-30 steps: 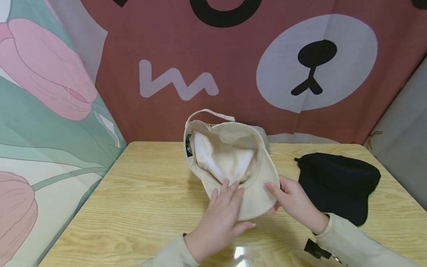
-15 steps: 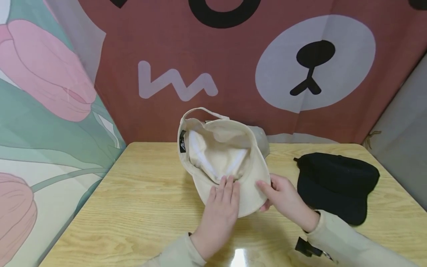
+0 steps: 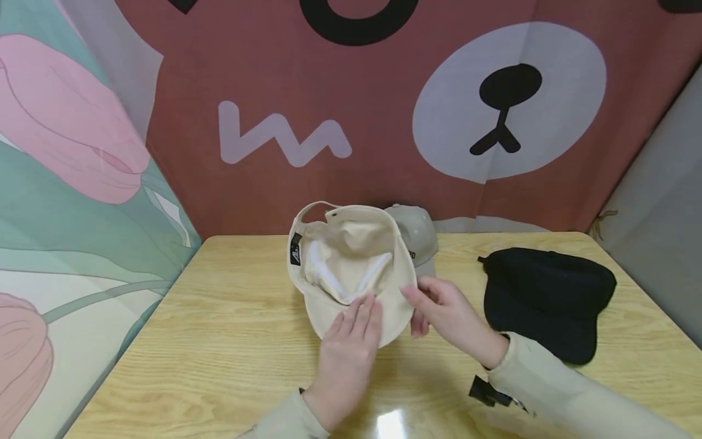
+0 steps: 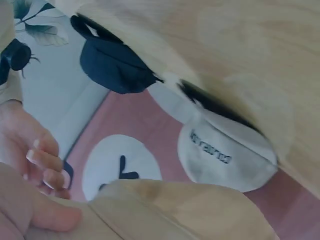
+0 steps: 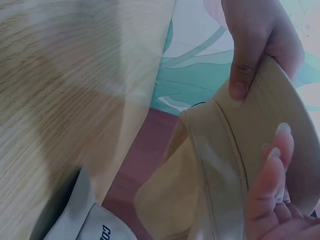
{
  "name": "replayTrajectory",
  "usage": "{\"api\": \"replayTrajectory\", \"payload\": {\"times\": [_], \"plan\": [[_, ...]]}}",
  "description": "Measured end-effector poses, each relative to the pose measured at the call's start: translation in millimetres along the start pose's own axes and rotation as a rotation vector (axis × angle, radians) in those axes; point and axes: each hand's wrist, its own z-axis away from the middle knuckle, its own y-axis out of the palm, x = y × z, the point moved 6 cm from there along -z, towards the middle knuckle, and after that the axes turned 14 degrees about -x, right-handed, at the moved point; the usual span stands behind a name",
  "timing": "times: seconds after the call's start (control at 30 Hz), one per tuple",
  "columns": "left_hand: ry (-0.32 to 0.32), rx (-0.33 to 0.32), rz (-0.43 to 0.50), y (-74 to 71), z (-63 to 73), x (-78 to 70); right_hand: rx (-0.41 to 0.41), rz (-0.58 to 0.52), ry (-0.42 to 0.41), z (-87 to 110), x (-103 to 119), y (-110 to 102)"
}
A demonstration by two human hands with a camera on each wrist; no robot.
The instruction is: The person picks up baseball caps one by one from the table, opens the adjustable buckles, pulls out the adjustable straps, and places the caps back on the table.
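Note:
A beige baseball cap [image 3: 356, 244] is held up over the table, its hollow inside facing me and its brim pointing down. My left hand [image 3: 345, 366] grips the brim, fingers flat on the face toward me. In the right wrist view the left thumb [image 5: 242, 82] presses the brim's other face. My right hand [image 3: 452, 314] is at the brim's right edge, thumb tip overlapping it. Its fingers [image 5: 270, 185] lie loosely bent by the brim's outer face and do not close around it. The cap's strap arches at its upper left, near a black label [image 3: 295, 249].
A grey cap [image 3: 414, 228] with dark lettering stands at the table's back edge, partly hidden behind the beige cap. To the right, a black cap [image 3: 548, 299] lies on the wooden table [image 3: 219, 341]. A printed bear cloth [image 3: 290, 73] hangs behind.
The beige cap and both hands have shifted left and somewhat lower, showing more of the grey cap. My right fingers have loosened from the brim. The view has turned slightly.

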Motion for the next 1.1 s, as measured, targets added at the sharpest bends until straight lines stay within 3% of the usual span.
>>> {"api": "replayTrajectory", "payload": {"times": [0.13, 0.23, 0.4, 0.57, 0.7, 0.8, 0.93, 1.0, 1.1], "plan": [[-0.045, -0.039, 0.091, -3.5, 2.9, 13.2, 0.028, -0.013, -0.076, 2.5, 1.0, -0.5], [-0.113, -0.071, 0.182, -8.1, 3.0, 26.7, 0.034, -0.003, -0.096, 5.6, 0.3, -4.4], [-0.271, -0.131, 0.331, -16.4, 3.2, 48.3, 0.046, 0.028, -0.053, 11.7, -4.6, -13.4], [-0.436, -0.161, 0.405, -21.6, 9.1, 63.4, 0.039, 0.065, -0.006, 16.7, -12.7, -22.5], [-0.663, -0.16, 0.525, -22.4, 15.7, 76.6, 0.045, 0.075, 0.002, 20.0, -19.5, -27.8], [-0.897, -0.144, 0.616, -21.2, 22.0, 88.7, 0.045, 0.083, -0.006, 22.7, -23.9, -31.8], [-1.178, -0.117, 0.634, -20.1, 31.4, 102.7, 0.023, 0.097, -0.016, 25.8, -28.7, -37.7], [-1.289, -0.106, 0.629, -19.6, 36.1, 107.4, 0.008, 0.101, -0.022, 26.9, -30.7, -40.2], [-1.404, -0.114, 0.64, -19.3, 42.1, 112.1, -0.012, 0.104, -0.029, 28.5, -33.7, -43.1]]}}
